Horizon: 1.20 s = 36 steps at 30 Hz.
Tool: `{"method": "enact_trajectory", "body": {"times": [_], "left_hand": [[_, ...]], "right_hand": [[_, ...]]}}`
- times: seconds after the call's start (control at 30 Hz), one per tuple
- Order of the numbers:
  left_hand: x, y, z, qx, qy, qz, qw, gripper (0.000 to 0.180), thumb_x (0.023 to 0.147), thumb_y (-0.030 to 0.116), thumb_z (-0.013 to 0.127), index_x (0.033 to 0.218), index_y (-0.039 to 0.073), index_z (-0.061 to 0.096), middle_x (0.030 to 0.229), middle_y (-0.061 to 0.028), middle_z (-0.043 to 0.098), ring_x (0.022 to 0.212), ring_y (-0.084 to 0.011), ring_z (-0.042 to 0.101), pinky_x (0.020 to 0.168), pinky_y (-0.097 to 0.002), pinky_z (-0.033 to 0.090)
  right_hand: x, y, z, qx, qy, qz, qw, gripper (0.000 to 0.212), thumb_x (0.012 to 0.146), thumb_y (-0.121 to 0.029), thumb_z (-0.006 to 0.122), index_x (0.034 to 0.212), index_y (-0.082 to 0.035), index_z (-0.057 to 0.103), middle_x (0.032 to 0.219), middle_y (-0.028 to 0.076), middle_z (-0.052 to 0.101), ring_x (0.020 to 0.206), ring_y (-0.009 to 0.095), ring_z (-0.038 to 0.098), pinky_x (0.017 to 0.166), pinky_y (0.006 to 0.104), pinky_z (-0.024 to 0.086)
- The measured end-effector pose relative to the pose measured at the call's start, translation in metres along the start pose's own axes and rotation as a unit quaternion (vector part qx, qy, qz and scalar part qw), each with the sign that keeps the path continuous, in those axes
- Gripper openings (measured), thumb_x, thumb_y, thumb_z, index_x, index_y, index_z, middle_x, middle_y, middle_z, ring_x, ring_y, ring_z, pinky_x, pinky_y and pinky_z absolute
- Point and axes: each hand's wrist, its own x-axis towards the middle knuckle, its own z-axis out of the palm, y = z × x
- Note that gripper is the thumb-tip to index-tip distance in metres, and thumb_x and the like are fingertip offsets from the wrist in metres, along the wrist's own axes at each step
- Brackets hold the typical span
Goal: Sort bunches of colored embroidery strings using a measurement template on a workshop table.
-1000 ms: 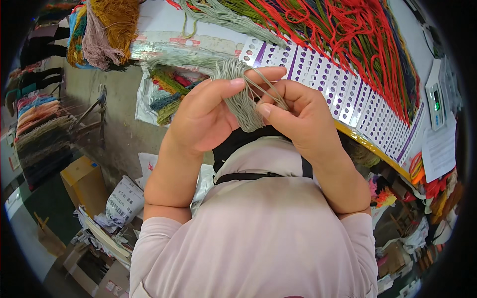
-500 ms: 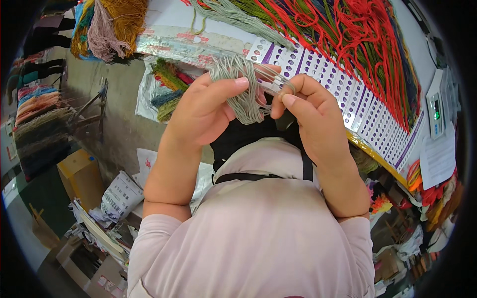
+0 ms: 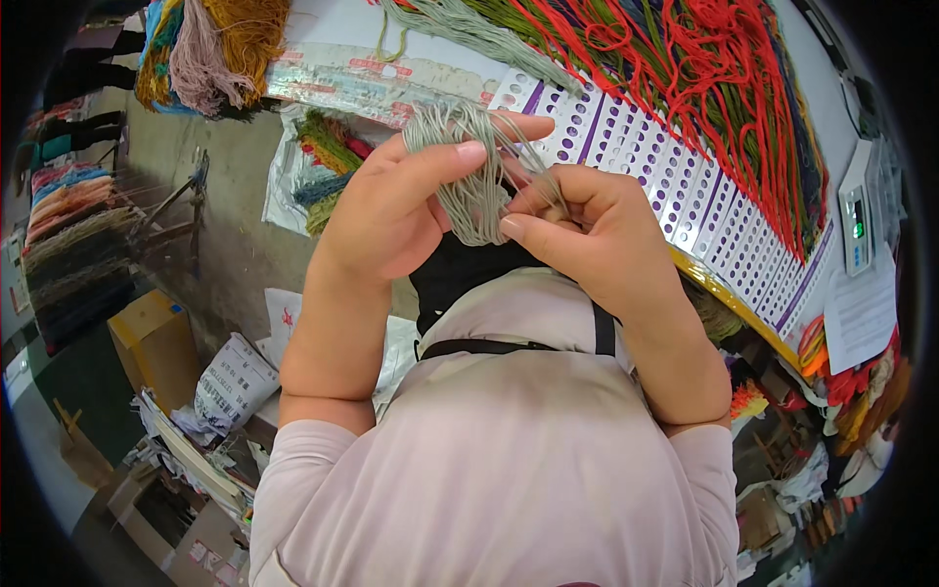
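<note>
A loose bundle of grey-green yarn (image 3: 468,186) is looped around the fingers of my left hand (image 3: 391,201), whose thumb presses on it from the front. The left index finger points out to the right past the loops. My right hand (image 3: 597,220) is closed beside the bundle, its thumb and fingers pinching some strands of the same yarn at the right edge. Thin strands run from the top of the bundle to the right fingers. Both hands are held above my lap, in front of the table edge.
On the table ahead lies a white card with rows of purple holes (image 3: 653,161). Red yarn (image 3: 724,88), green yarn and a grey-green hank (image 3: 489,44) lie over it. A digital scale (image 3: 858,220) stands at the right. Ochre yarn (image 3: 249,44) hangs at far left; a cardboard box (image 3: 156,338) sits below.
My right hand has moved left, closer to the bundle, and its fingers have curled in around the strands. The left hand has shifted slightly left, still holding the yarn.
</note>
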Motion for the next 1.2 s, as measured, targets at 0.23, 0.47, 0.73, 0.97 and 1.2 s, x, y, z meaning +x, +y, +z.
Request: {"method": "enact_trajectory", "body": {"times": [0.23, 0.47, 0.73, 0.97, 1.2], "left_hand": [[0.001, 0.002, 0.003, -0.012, 0.01, -0.007, 1.0, 0.049, 0.091, 0.02, 0.046, 0.128, -0.012, 0.043, 0.117, -0.019, 0.057, 0.102, -0.0223, 0.059, 0.091, -0.0349, 0.044], [0.0, -0.001, 0.001, 0.043, -0.033, 0.032, 0.998, 0.051, 0.082, 0.006, 0.062, 0.129, -0.006, 0.046, 0.115, -0.0131, 0.058, 0.101, -0.0191, 0.059, 0.089, -0.0332, 0.045], [-0.005, 0.004, 0.01, 0.037, 0.006, -0.02, 0.999, 0.052, 0.081, 0.001, 0.057, 0.131, -0.006, 0.043, 0.126, -0.0135, 0.053, 0.114, -0.0208, 0.053, 0.096, -0.0352, 0.042], [-0.006, -0.001, 0.011, 0.056, -0.04, 0.025, 0.997, 0.057, 0.079, 0.001, 0.048, 0.134, -0.007, 0.039, 0.143, -0.0179, 0.037, 0.126, -0.0257, 0.044, 0.106, -0.0404, 0.033], [-0.006, -0.002, 0.007, 0.015, -0.011, 0.022, 1.0, 0.049, 0.082, 0.006, 0.055, 0.129, -0.007, 0.045, 0.134, -0.0159, 0.047, 0.117, -0.0222, 0.051, 0.101, -0.0381, 0.038]], "right_hand": [[-0.001, 0.004, -0.001, 0.051, -0.001, -0.02, 0.999, 0.01, 0.077, -0.008, 0.07, 0.079, 0.0, 0.064, 0.053, -0.009, 0.036, 0.052, 0.001, 0.031, 0.047, 0.0222, 0.025], [-0.001, 0.009, -0.001, 0.128, 0.04, -0.087, 0.987, 0.004, 0.079, -0.003, 0.064, 0.081, -0.001, 0.062, 0.075, -0.001, 0.055, 0.074, 0.007, 0.052, 0.068, 0.0212, 0.039], [-0.003, -0.001, -0.007, 0.184, 0.022, -0.053, 0.981, 0.019, 0.083, 0.0, 0.058, 0.101, 0.001, 0.055, 0.088, 0.003, 0.061, 0.083, 0.006, 0.057, 0.074, 0.0187, 0.043], [0.001, -0.004, 0.001, 0.119, 0.02, -0.018, 0.992, 0.012, 0.084, -0.004, 0.062, 0.095, 0.001, 0.06, 0.085, 0.002, 0.064, 0.073, 0.003, 0.055, 0.066, 0.0183, 0.043], [0.0, 0.0, 0.008, 0.142, 0.04, -0.041, 0.988, 0.007, 0.082, -0.005, 0.065, 0.085, 0.0, 0.061, 0.073, -0.003, 0.059, 0.065, 0.001, 0.048, 0.057, 0.0177, 0.037]]}}
